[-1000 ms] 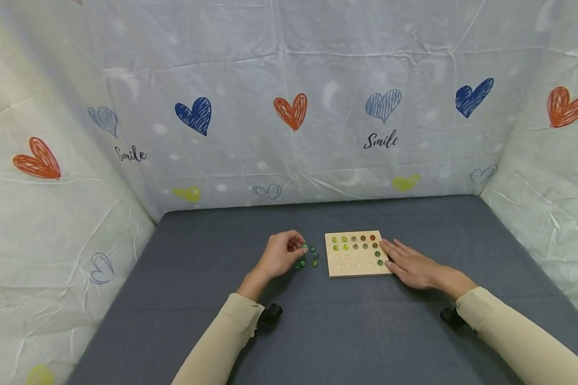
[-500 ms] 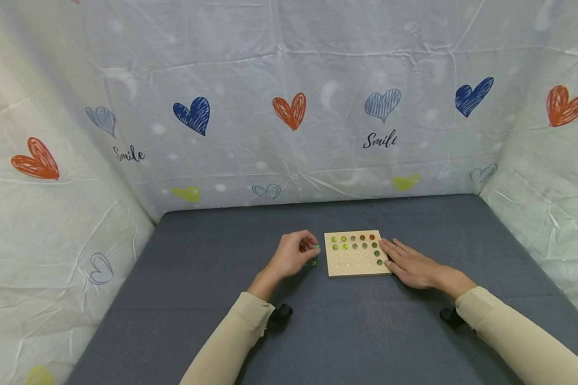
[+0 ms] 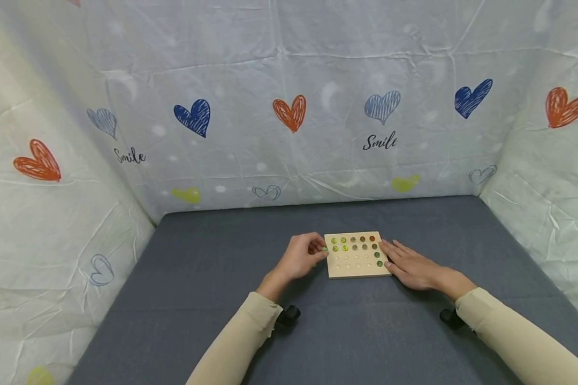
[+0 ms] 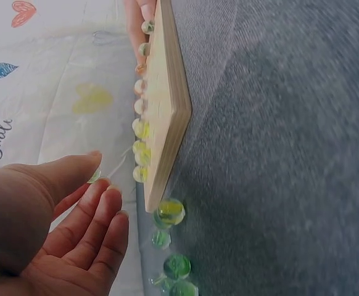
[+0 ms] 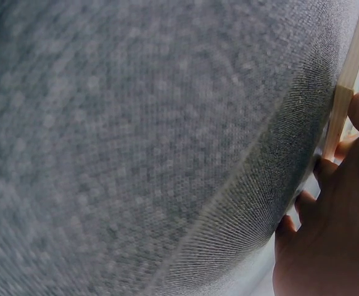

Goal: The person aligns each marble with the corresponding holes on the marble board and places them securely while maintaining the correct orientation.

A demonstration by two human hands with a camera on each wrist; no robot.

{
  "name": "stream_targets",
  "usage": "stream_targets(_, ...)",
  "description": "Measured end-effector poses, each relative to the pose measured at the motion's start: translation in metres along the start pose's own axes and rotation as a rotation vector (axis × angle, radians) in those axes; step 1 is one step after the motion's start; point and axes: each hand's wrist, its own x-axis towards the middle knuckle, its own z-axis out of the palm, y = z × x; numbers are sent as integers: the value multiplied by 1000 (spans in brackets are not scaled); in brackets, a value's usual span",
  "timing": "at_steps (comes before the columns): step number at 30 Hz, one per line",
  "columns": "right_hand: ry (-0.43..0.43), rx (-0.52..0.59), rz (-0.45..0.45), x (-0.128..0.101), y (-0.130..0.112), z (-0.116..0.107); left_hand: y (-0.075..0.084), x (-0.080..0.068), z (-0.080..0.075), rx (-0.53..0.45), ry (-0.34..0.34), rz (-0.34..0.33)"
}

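Note:
A square wooden board [image 3: 357,267] with rows of dimples lies mid-table, and marbles [image 3: 354,243] in green, yellow and brown fill its far rows and part of the right column. My left hand [image 3: 321,251] is at the board's left edge and pinches a green marble [image 3: 325,249] between thumb and fingertips. In the left wrist view that marble [image 4: 95,176] shows by the thumb tip, with several loose green marbles [image 4: 170,211] on the cloth beside the board's edge [image 4: 170,105]. My right hand [image 3: 390,254] lies flat with straight fingers against the board's right edge.
The table [image 3: 221,299] is covered in grey cloth. White sheets printed with hearts [image 3: 289,112] wall it in at the back, left and right. Black wrist mounts [image 3: 287,315] [image 3: 450,316] sit under both sleeves.
My left hand has lifted a green marble from the loose cluster and carried it right, up to the board's left edge. The right hand and the board have not moved.

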Motion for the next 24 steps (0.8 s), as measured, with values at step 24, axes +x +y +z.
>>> stream_targets(24, -25, -26, 37, 2, -5, -3, 14, 11, 22, -11, -44, 27)
